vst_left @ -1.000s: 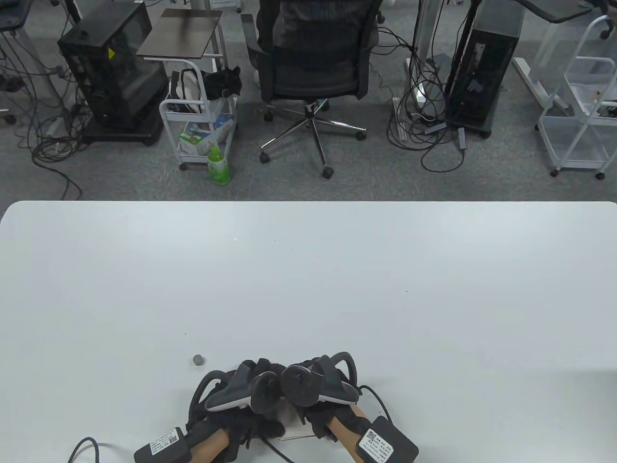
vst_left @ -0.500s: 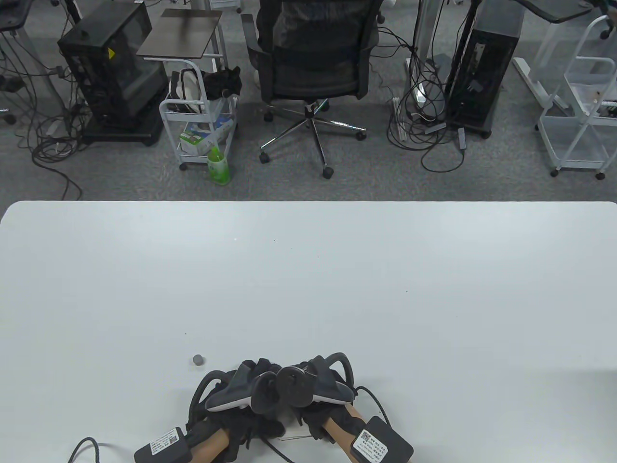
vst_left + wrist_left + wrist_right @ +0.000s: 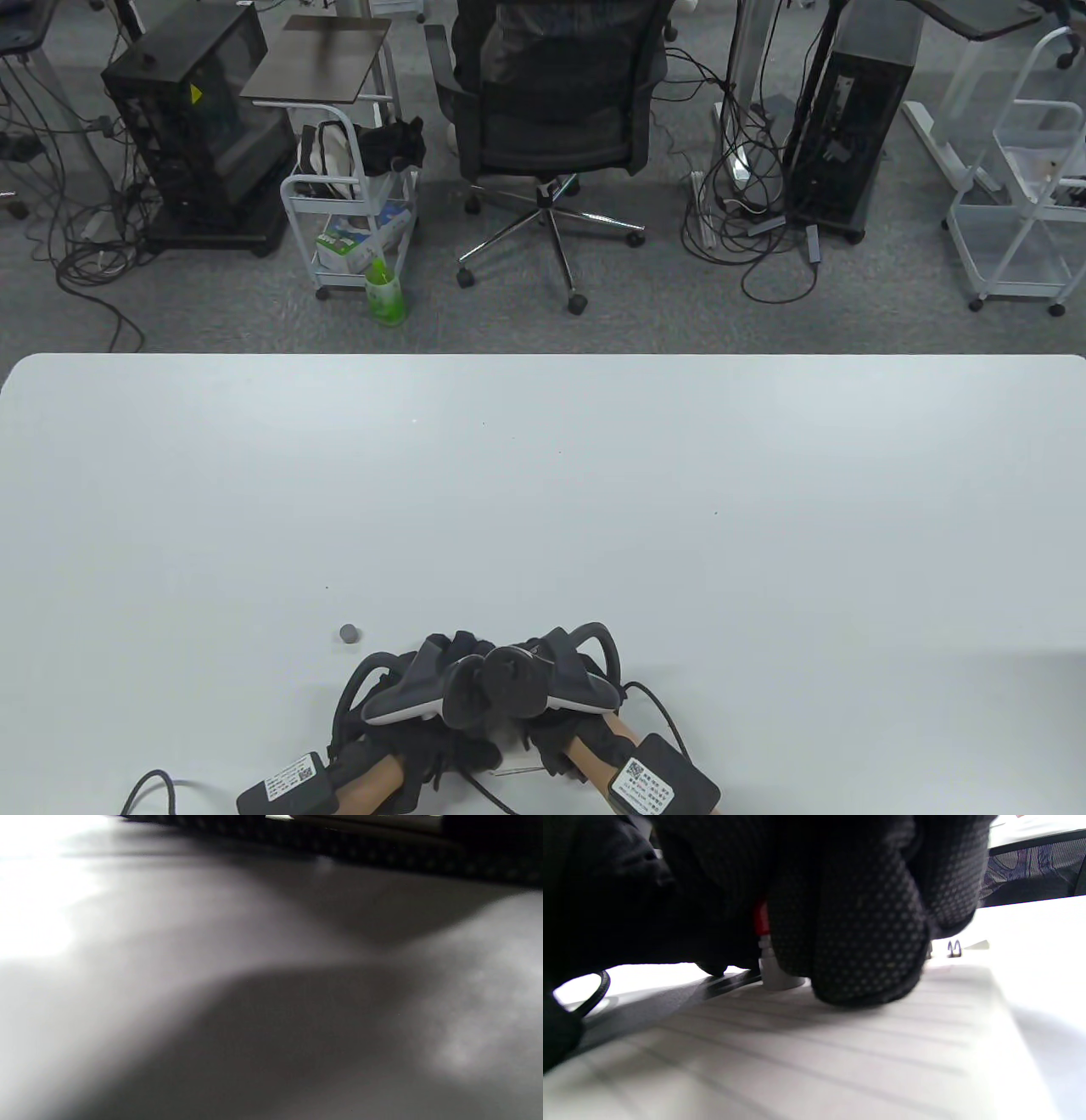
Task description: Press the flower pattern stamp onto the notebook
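My right hand (image 3: 564, 679) is at the near table edge. In the right wrist view its gloved fingers (image 3: 865, 955) grip a small stamp (image 3: 778, 978) with a pale grey base and a red part above. The base stands on the lined page of the notebook (image 3: 840, 1060). In the table view both hands hide the stamp, and only a pale sliver of the notebook (image 3: 515, 747) shows between them. My left hand (image 3: 420, 683) lies close beside the right one, its fingers hidden under the tracker. The left wrist view is a dark blur close to a surface.
A small grey round cap (image 3: 349, 632) lies on the white table (image 3: 594, 509), just left of my left hand. Glove cables trail off the near edge. An office chair, carts and computer towers stand on the floor beyond the far edge.
My right hand and its wrist pack have shifted slightly left, so its tracker now overlaps the left hand's tracker. My left hand and the grey cap have not moved.
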`<state>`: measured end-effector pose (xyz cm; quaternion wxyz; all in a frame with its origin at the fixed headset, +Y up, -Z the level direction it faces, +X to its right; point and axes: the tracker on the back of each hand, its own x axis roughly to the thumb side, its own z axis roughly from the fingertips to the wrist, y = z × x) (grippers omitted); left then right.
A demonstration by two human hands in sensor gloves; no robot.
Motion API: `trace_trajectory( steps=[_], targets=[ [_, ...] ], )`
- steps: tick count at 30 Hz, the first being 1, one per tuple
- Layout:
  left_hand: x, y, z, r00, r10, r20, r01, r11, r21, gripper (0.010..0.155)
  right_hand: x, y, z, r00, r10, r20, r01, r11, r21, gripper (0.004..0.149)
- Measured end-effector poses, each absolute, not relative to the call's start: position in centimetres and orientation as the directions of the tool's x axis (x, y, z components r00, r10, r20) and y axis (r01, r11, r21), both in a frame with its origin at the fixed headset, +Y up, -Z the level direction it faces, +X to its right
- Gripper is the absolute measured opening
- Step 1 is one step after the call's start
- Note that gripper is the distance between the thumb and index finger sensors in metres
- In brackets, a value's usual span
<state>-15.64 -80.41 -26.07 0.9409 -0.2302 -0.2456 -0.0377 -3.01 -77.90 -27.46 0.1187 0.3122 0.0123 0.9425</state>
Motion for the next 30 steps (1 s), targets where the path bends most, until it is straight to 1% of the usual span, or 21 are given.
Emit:
trace_trajectory(
  steps=[2,6,11,15,20,24,27,30],
  targets=[
    [-15.6,-80.4,-26.1,0.877,0.042,0.479,0.184,0.891,-0.415,0.108,-3.0,-78.0,-27.4,-0.774,0.242,0.585,-0.228,-0.969,0.098,0.044],
    [-15.6,-80.4,-26.1,0.877,0.041,0.479,0.185,0.891,-0.414,0.108,-3.0,-77.9,-27.4,-0.780,0.230,0.582,-0.212,-0.972,0.100,0.044],
    [-15.6,-80.4,-26.1,0.876,0.042,0.480,0.185,0.891,-0.415,0.108,-2.8,-77.7,-27.7,-0.779,0.262,0.570,-0.229,-0.965,0.131,0.044],
    [-15.6,-80.4,-26.1,0.876,0.045,0.480,0.183,0.890,-0.417,0.108,-3.0,-77.5,-27.4,-0.779,0.225,0.585,-0.209,-0.973,0.096,0.044],
    [-15.6,-80.4,-26.1,0.877,0.045,0.479,0.182,0.890,-0.417,0.108,-2.7,-77.2,-27.3,-0.776,0.237,0.585,-0.236,-0.968,0.079,0.044],
    [-15.6,-80.4,-26.1,0.877,0.045,0.479,0.182,0.890,-0.417,0.108,-2.2,-77.0,-27.2,-0.775,0.222,0.592,-0.221,-0.972,0.075,0.045],
    [-15.6,-80.4,-26.1,0.877,0.045,0.479,0.182,0.890,-0.418,0.108,-1.3,-76.1,-27.3,-0.774,0.245,0.585,-0.269,-0.962,0.046,0.045],
    [-15.6,-80.5,-26.1,0.877,0.045,0.479,0.182,0.890,-0.418,0.108,-0.3,-75.5,-27.4,-0.778,0.261,0.571,-0.283,-0.958,0.052,0.044]
  ],
)
